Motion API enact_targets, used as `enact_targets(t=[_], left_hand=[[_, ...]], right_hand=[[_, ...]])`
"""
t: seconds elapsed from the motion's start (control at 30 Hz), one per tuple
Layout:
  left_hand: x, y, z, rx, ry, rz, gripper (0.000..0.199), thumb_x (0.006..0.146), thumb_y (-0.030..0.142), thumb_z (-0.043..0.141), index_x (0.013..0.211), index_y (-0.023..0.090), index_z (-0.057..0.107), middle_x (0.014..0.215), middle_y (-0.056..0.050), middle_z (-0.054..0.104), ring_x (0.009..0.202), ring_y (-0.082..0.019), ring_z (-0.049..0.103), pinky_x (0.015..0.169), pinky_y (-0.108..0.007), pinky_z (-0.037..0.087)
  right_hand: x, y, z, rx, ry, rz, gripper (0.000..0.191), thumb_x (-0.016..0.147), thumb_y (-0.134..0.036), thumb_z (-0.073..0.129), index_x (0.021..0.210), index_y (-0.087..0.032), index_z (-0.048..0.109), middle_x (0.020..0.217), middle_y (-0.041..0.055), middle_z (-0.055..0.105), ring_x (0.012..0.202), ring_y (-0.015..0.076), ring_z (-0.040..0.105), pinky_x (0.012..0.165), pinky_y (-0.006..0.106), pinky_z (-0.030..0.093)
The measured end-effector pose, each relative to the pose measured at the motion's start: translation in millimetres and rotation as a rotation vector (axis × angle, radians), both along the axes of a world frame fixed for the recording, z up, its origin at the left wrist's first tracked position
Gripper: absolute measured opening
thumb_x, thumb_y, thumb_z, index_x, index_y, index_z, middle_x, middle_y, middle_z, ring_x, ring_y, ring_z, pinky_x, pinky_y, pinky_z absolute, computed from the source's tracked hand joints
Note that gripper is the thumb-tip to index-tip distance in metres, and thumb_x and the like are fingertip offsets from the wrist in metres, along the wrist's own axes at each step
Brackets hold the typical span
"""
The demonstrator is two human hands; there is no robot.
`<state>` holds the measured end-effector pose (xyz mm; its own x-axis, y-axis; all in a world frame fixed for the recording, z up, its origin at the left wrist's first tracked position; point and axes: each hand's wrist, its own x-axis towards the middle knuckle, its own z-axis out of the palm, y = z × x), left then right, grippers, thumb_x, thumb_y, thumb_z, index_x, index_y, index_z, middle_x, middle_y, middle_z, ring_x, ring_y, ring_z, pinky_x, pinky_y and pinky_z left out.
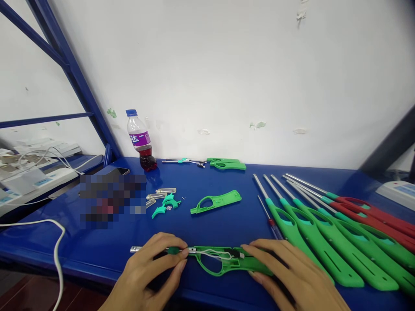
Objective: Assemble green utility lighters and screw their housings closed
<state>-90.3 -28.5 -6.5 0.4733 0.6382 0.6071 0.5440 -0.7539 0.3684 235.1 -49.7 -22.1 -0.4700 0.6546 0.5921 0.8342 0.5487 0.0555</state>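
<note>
An open green lighter shell [223, 260] lies near the front edge of the blue table [227, 220], with a white wire and small black parts laid inside it. A metal tube with a green collar sticks out of its left end. My left hand [152, 270] pinches that tube at the collar between thumb and fingers. My right hand [292, 276] rests on the shell's right end and presses it down. A matching green half shell [215, 201] lies flat a little farther back.
A row of finished long-nosed lighters, green [324, 233] and red [372, 214], lies at the right. Small green triggers and metal pieces [164, 201] sit left of centre. A drink bottle [141, 140] stands by the wall. Another green shell [226, 163] lies behind. A white cable [56, 242] hangs at the left.
</note>
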Motion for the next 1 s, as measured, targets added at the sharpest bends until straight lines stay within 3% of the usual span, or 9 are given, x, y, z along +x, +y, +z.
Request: enact_targets(t=[0.17,0.5,0.67,0.87,1.0], left_hand=[[0.6,-1.2,-4.2,0.157,0.004,-0.023,0.032,0.101,-0.002,0.057,0.120,0.019,0.072,0.114,-0.008,0.073,0.111,-0.018,0.071,0.094,-0.028,0.063],[2.8,-0.3,-3.6,0.206,0.009,-0.006,0.033,0.101,-0.003,0.058,0.119,0.019,0.074,0.116,-0.006,0.075,0.114,-0.015,0.071,0.100,-0.026,0.061],[4.8,0.3,-3.3,0.217,0.011,-0.006,0.031,0.100,-0.003,0.058,0.117,0.017,0.074,0.115,-0.007,0.075,0.113,-0.015,0.071,0.099,-0.026,0.061],[4.7,-0.2,-3.7,0.224,0.013,0.009,0.031,0.100,-0.003,0.057,0.117,0.018,0.074,0.113,-0.007,0.075,0.110,-0.016,0.072,0.095,-0.027,0.063],[5.9,-1.2,-3.7,0.218,0.003,0.003,0.031,0.100,-0.003,0.058,0.118,0.017,0.073,0.114,-0.008,0.075,0.110,-0.016,0.072,0.095,-0.028,0.063]], right_hand=[[4.8,1.2,-5.8,-0.011,-0.079,-0.005,0.033,0.114,-0.042,0.046,0.135,-0.034,0.070,0.129,0.0018,0.077,0.106,0.0217,0.080,0.088,0.034,0.068],[-6.5,3.0,-0.1,-0.044,-0.010,-0.003,0.021,0.112,-0.037,0.051,0.123,-0.031,0.068,0.135,0.0051,0.073,0.116,0.0252,0.076,0.092,0.039,0.067],[-12.7,5.5,0.2,-0.089,0.073,0.020,0.018,0.113,-0.039,0.050,0.115,-0.030,0.065,0.127,0.0055,0.075,0.115,0.0248,0.076,0.091,0.038,0.066],[-18.0,7.7,9.0,-0.051,0.156,0.050,0.029,0.117,-0.041,0.038,0.101,-0.029,0.060,0.107,0.0025,0.078,0.104,0.0215,0.079,0.083,0.034,0.065],[-21.4,6.4,12.6,-0.041,0.155,0.061,0.027,0.118,-0.042,0.037,0.108,-0.029,0.060,0.105,0.0009,0.079,0.098,0.0200,0.080,0.081,0.034,0.063]])
